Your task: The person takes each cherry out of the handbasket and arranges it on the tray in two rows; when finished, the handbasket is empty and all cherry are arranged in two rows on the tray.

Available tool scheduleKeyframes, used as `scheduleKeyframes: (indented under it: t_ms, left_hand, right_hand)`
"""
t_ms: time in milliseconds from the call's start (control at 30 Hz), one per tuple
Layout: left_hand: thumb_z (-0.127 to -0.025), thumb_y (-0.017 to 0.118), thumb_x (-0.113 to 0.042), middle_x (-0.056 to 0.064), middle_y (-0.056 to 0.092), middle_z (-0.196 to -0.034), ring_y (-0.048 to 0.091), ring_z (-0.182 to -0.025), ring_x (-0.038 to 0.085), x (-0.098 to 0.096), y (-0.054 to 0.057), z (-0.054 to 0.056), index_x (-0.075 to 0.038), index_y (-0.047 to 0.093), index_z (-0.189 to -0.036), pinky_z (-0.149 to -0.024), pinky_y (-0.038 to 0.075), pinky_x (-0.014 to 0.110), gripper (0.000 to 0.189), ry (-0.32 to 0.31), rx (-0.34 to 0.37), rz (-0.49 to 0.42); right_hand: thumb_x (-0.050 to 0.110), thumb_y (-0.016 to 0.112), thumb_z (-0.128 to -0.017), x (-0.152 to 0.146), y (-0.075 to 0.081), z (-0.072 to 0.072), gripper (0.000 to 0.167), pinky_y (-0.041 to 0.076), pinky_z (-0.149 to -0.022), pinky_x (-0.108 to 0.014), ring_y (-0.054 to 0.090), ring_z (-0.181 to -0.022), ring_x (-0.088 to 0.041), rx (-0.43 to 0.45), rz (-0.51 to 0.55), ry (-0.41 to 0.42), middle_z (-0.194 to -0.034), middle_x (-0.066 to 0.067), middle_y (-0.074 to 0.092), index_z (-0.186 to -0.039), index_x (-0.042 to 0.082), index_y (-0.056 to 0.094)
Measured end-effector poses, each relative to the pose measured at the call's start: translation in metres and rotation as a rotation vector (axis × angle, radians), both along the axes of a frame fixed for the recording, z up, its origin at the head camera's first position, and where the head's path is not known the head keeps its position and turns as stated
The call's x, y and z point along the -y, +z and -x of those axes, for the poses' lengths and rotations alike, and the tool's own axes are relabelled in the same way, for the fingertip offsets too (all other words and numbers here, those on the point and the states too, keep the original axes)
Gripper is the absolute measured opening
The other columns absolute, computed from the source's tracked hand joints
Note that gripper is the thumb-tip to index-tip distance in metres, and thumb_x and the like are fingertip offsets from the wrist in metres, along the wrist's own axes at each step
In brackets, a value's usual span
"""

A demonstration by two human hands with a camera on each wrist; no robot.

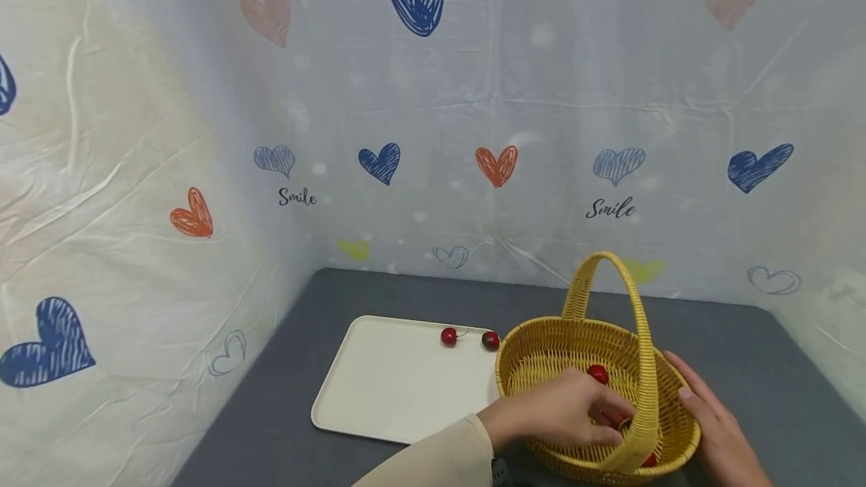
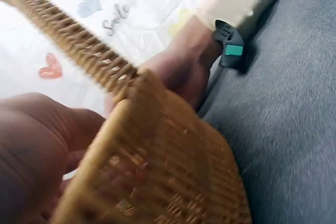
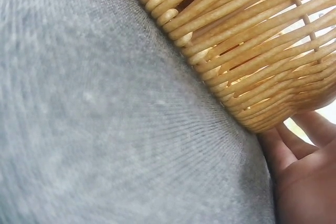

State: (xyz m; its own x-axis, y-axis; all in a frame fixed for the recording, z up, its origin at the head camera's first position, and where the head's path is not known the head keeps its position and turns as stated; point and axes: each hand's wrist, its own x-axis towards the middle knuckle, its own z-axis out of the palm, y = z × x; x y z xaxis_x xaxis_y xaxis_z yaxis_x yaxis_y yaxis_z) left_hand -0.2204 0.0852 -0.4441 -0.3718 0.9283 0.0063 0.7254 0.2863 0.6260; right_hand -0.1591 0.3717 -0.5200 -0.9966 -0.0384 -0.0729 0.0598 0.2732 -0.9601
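Observation:
A yellow wicker basket [image 1: 541, 329] with an arched handle [image 1: 647, 367] stands at the right in the head view. My left hand [image 1: 564, 408] reaches down inside it, thumb and fingers curled round a cherry [image 1: 614, 418] that the fingers partly cover. Another red cherry [image 1: 598, 373] lies in the basket just beyond that hand, and one more [image 1: 650, 461] shows beside the handle's near end. Outside the basket, my right hand [image 1: 724, 434] rests against its right side with fingers extended and thumb tip at the rim; the right wrist view shows those fingers [image 3: 286, 148] by the basket's lower edge.
Left of the basket lies a cream rectangular tray [image 1: 399, 378] on the grey table [image 1: 271, 427]. Two cherries are at its far right: one [image 1: 449, 336] with a stem, the other [image 1: 490, 340] close to the basket's rim. A heart-printed white curtain [image 1: 440, 96] surrounds the table.

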Motion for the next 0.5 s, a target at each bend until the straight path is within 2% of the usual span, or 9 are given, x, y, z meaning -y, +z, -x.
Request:
scheduleKeyframes:
  t_ms: [133, 267, 367, 500]
  left_hand:
    - [-0.111, 0.066, -0.016, -0.016, 0.081, -0.117, 0.063, -0.091, -0.023, -0.014, -0.005, -0.001, -0.023, 0.075, -0.138, -0.085, 0.048, -0.002, 0.03, -0.057, -0.075, 0.054]
    - [-0.113, 0.065, -0.022, -0.014, 0.075, -0.095, 0.055, -0.07, -0.014, -0.024, -0.008, -0.002, -0.025, 0.077, -0.133, -0.073, 0.042, 0.0, 0.024, -0.082, -0.152, 0.144]
    - [-0.114, 0.062, -0.025, -0.013, 0.07, -0.09, 0.052, -0.069, -0.008, -0.028, -0.009, -0.002, -0.024, 0.077, -0.133, -0.072, 0.041, 0.002, 0.024, -0.096, -0.159, 0.199]
    - [-0.114, 0.061, -0.026, -0.014, 0.072, -0.096, 0.055, -0.076, -0.01, -0.03, -0.012, 0.0, -0.023, 0.076, -0.137, -0.077, 0.041, 0.0, 0.027, -0.122, -0.15, 0.223]
  right_hand:
    - [0.048, 0.022, -0.121, 0.002, 0.004, 0.0, 0.065, 0.06, -0.085, -0.021, 0.046, -0.115, 0.028, 0.014, -0.028, -0.007, -0.177, -0.031, 0.01, -0.179, 0.026, 0.001]
    - [0.05, 0.022, -0.121, 0.003, 0.006, -0.001, 0.066, 0.061, -0.084, -0.022, 0.043, -0.113, 0.029, 0.021, -0.057, -0.009, -0.177, -0.035, 0.008, -0.178, 0.027, -0.001]
    - [0.05, 0.022, -0.121, 0.003, 0.007, -0.001, 0.066, 0.06, -0.084, -0.021, 0.042, -0.113, 0.03, 0.02, -0.07, -0.015, -0.177, -0.035, 0.007, -0.178, 0.028, 0.0]
    - [0.05, 0.022, -0.121, 0.003, 0.006, -0.001, 0.066, 0.059, -0.084, -0.02, 0.041, -0.113, 0.031, 0.016, -0.071, -0.015, -0.178, -0.034, 0.007, -0.178, 0.028, 0.0]
